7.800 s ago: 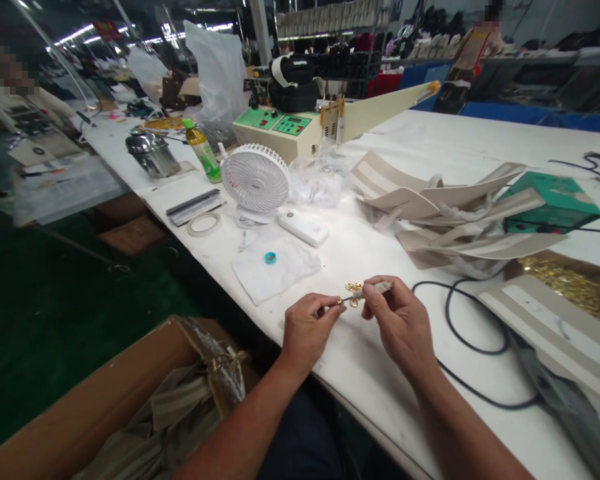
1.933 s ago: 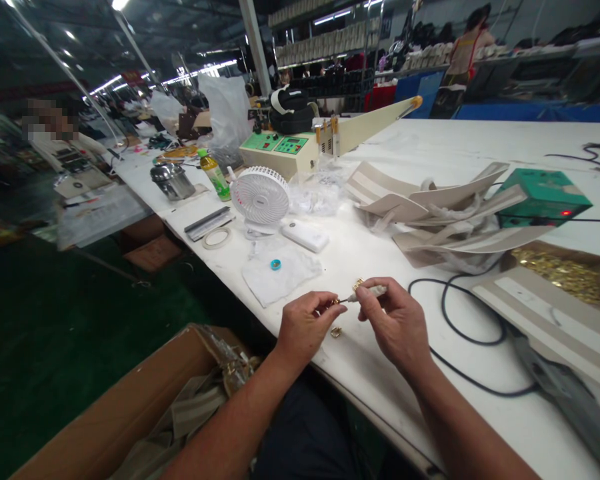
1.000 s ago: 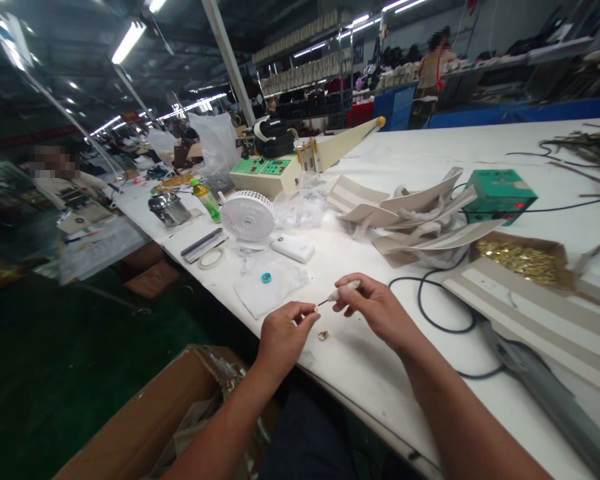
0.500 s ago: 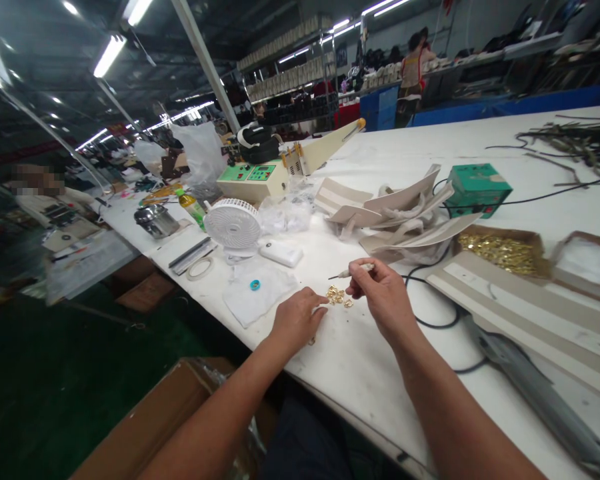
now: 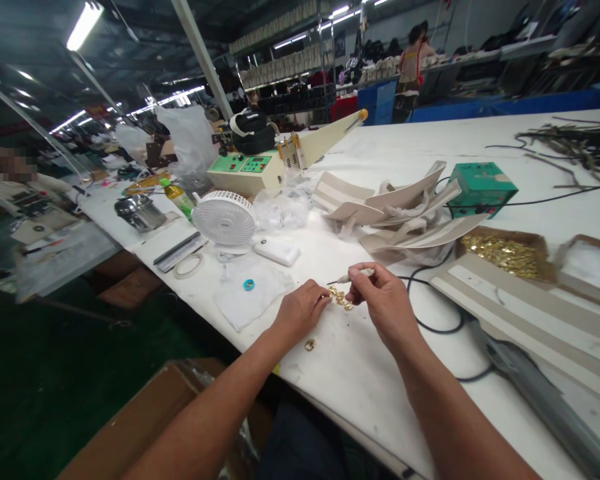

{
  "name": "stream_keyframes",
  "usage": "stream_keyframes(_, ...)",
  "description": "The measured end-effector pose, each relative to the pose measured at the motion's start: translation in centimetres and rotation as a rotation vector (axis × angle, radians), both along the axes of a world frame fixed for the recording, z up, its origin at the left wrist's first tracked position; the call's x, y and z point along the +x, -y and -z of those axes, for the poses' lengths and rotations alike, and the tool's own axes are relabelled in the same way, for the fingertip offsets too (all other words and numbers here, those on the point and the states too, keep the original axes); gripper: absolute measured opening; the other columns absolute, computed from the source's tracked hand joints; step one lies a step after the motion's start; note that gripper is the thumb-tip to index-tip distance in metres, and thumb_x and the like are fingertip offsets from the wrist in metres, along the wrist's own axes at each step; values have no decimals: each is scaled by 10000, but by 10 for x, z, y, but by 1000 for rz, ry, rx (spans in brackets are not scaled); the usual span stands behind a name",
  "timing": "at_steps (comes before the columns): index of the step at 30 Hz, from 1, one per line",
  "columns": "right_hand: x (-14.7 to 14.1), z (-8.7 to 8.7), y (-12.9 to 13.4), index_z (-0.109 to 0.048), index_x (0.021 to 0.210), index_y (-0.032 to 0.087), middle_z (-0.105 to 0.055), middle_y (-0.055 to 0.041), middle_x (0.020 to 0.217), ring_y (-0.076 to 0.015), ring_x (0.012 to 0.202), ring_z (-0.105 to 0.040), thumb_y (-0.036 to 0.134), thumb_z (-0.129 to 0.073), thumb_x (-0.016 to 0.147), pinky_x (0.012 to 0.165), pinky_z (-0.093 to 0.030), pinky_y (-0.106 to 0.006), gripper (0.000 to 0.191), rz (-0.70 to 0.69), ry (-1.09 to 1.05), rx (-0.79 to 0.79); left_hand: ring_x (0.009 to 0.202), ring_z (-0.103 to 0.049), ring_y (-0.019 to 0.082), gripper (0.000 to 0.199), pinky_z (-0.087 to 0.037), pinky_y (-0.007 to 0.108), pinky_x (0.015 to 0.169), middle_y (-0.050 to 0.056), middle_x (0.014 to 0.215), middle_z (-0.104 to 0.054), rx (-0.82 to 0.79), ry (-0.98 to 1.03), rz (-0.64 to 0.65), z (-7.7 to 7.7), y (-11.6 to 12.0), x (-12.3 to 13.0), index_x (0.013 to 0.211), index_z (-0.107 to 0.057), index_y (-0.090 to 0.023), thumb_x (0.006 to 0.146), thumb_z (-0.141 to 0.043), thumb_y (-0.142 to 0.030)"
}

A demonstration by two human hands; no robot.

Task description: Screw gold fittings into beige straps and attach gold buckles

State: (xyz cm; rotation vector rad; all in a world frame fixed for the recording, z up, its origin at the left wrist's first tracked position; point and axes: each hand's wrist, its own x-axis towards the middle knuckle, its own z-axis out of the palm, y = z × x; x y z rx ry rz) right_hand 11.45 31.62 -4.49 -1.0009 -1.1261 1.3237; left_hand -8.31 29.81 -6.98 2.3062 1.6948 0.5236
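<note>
My left hand [image 5: 300, 312] is closed in a pinch on a small gold metal piece [image 5: 333, 291] at the edge of a little pile. My right hand [image 5: 384, 303] is closed around a pale pen-like tool [image 5: 359, 274] whose thin dark tip points left over the pile. Beneath that tip lie several loose gold fittings [image 5: 340, 300], partly hidden by my right fingers. Nearer the table edge, another gold piece [image 5: 310, 345] rests below my left wrist.
Past my hands are a white fan [image 5: 224, 220], a white power bank-like block [image 5: 277, 252], a blue cap [image 5: 249, 285] and curved beige strips [image 5: 380, 207]. To the right stand a green box [image 5: 483, 189] and a carton of gold fittings [image 5: 505, 253]. A black cable [image 5: 433, 325] loops beside my right arm.
My left fingertips have closed on a gold piece at the pile. The tool in my right hand has dipped slightly. The gold piece near the table edge has come into fuller view.
</note>
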Motion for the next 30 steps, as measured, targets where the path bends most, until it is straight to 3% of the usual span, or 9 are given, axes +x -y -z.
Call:
stream_keyframes(6, -8, -8, 14, -714, 935, 211, -706, -6, 661, -175, 628, -650, 519, -699, 928, 644, -506, -289, 308, -31, 209, 44, 829, -635, 152, 87, -505, 301, 825, 24, 998, -664, 91, 287, -108, -10, 37, -9, 1011, -634, -214, 1027, -552, -233)
stream_keyframes(11, -19, -9, 27, -720, 939, 214, -714, -12, 674, -202, 644, -693, 525, -694, 917, 640, -520, -302, 312, -84, 274, 79, 788, -616, 143, 54, -499, 297, 785, 19, 983, -646, 100, 352, -145, -12, 59, -15, 1000, -617, -217, 1006, -564, -224)
stream_keyframes(30, -18, -11, 33, -719, 939, 222, -713, -8, 665, -208, 640, -696, 497, -682, 928, 634, -512, -308, 277, -75, 323, 115, 758, -615, 138, 84, -503, 290, 756, 39, 1016, -660, 175, 250, -118, -23, 65, -11, 1029, -620, -214, 1025, -538, -231)
